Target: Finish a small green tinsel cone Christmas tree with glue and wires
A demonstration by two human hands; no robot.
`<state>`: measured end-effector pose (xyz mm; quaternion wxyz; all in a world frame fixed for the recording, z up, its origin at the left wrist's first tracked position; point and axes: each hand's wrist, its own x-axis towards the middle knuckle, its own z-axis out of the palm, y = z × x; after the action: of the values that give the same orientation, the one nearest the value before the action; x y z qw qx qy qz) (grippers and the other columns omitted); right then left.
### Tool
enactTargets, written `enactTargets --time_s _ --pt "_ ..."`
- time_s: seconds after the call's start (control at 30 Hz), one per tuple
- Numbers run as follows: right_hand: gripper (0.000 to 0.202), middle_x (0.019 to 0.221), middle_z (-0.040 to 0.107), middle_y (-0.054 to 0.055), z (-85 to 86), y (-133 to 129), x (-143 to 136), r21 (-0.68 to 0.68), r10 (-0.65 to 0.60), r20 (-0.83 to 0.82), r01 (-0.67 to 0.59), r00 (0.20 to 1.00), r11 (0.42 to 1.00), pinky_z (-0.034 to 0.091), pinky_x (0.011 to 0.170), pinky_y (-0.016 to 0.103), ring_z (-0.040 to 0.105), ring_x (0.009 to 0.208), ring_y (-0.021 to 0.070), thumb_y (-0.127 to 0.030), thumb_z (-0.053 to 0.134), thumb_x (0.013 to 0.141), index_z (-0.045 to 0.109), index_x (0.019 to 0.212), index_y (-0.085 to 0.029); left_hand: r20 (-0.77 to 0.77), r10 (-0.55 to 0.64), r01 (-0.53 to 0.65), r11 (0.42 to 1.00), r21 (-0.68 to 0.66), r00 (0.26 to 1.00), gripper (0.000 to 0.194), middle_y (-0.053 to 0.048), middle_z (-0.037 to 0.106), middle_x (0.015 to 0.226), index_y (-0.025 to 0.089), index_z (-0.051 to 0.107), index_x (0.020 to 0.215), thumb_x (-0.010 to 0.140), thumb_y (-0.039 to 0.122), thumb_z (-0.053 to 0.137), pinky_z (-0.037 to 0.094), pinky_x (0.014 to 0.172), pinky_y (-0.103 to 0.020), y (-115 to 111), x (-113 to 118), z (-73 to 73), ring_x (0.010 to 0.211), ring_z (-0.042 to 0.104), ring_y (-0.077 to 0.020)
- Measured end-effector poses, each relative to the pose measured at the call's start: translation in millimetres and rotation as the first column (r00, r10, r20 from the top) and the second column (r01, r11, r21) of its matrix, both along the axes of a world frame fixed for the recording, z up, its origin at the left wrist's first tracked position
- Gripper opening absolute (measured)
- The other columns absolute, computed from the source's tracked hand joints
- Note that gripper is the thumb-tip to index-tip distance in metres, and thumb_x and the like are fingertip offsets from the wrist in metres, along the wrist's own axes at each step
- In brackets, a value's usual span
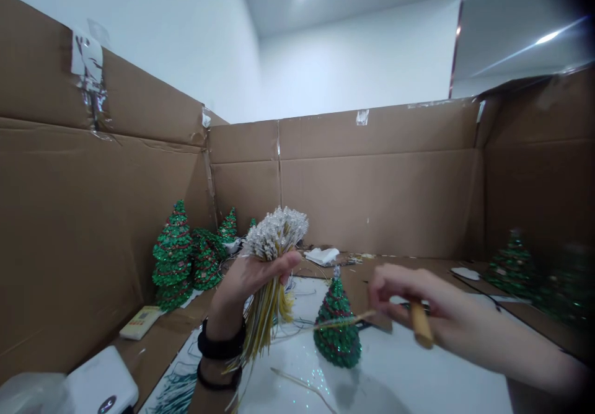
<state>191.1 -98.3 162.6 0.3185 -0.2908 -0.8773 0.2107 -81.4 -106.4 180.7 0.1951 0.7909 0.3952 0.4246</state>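
Note:
My left hand [253,276] is closed round a thick bundle of thin stems [279,231]. White, bead-like tips cluster at its top, and yellow and white strands hang below the fist. Beyond the board's middle, my right hand [402,290] is closed on a wooden-handled tool [421,326] whose working end I cannot make out. From its fingertips a thin golden strand [341,322] reaches left across a small green beaded Christmas tree [338,333]. This tree stands upright on the white board [390,383] between my hands, touched by neither.
Cardboard walls [381,197] enclose the work area. Several finished-looking green trees [173,259] stand at the left, and more [514,265] at the right. A white device [102,380], a pale yellow box [141,322], green strands [179,377] and crumpled white tissue [321,256] lie about.

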Motion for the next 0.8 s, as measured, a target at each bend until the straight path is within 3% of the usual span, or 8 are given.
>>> enactTargets --time_s 0.07,0.13,0.23,0.33,0.53,0.63,0.8 --pt "0.012 0.076 0.066 0.002 -5.0 5 0 0.030 0.012 0.094 -0.015 0.995 0.999 0.050 0.061 0.025 0.060 0.068 0.0144 -0.025 0.054 0.084 0.066 0.083 -0.025 -0.003 -0.018 0.018 1.000 0.006 1.000 0.046 0.001 0.045 0.058 0.019 0.043 0.054 0.084 0.053 0.046 0.036 0.067 -0.030 -1 2 1.9 0.060 0.045 -0.0132" --pt "0.016 0.081 0.067 0.002 -6.7 6 -5 0.081 -0.038 0.035 0.035 0.999 0.996 0.051 0.064 0.026 0.062 0.073 0.0156 -0.026 0.053 0.086 0.068 0.092 -0.027 0.030 -0.045 0.046 0.999 -0.022 0.999 0.042 0.001 0.045 0.057 0.019 0.044 0.056 0.081 0.053 0.051 0.037 0.061 -0.028 -2 7 4.6 0.057 0.045 -0.0127" --pt "0.020 0.079 0.065 0.002 -2.7 -4 -24 0.133 -0.110 -0.293 0.154 0.950 0.979 0.049 0.058 0.023 0.061 0.072 0.0142 -0.032 0.049 0.090 0.065 0.099 -0.026 0.117 -0.123 0.132 0.989 -0.073 0.986 0.030 0.003 0.045 0.057 0.018 0.050 0.070 0.076 0.045 0.061 0.038 0.053 -0.026 -5 19 7.8 0.054 0.042 -0.0110" --pt "0.013 0.067 0.059 -0.002 2.7 -22 -51 0.210 -0.077 -0.591 0.245 0.803 0.946 0.043 0.048 0.020 0.053 0.056 0.0099 -0.033 0.057 0.087 0.064 0.094 -0.025 0.174 -0.193 0.208 0.975 -0.075 0.966 0.030 0.003 0.050 0.065 0.018 0.053 0.090 0.072 0.036 0.069 0.042 0.054 -0.024 -7 31 6.2 0.059 0.046 -0.0115" --pt "0.008 0.064 0.054 -0.003 -0.6 -35 -82 0.293 -0.110 -0.636 0.371 0.763 0.881 0.043 0.054 0.023 0.053 0.059 0.0104 -0.024 0.067 0.079 0.064 0.085 -0.020 0.220 -0.360 0.363 0.931 0.027 0.907 0.034 -0.002 0.058 0.084 0.017 0.055 0.101 0.071 0.024 0.071 0.047 0.066 -0.025 9 39 -9.1 0.075 0.053 -0.0147" --pt "0.004 0.064 0.056 -0.002 -2.8 -32 -83 0.288 -0.133 -0.642 0.398 0.755 0.871 0.043 0.056 0.025 0.054 0.062 0.0115 -0.023 0.065 0.081 0.064 0.080 -0.019 0.186 -0.337 0.331 0.942 0.060 0.923 0.034 -0.003 0.060 0.086 0.017 0.057 0.103 0.072 0.022 0.071 0.049 0.068 -0.026 19 40 -12.7 0.077 0.054 -0.0155" --pt "0.010 0.069 0.062 -0.001 1.6 -26 -77 0.199 -0.106 -0.705 0.339 0.702 0.920 0.044 0.057 0.024 0.056 0.064 0.0114 -0.021 0.063 0.083 0.062 0.072 -0.020 0.143 -0.269 0.265 0.963 0.051 0.952 0.036 -0.003 0.061 0.085 0.017 0.058 0.106 0.073 0.024 0.070 0.050 0.072 -0.029 23 41 -13.6 0.079 0.057 -0.0170"
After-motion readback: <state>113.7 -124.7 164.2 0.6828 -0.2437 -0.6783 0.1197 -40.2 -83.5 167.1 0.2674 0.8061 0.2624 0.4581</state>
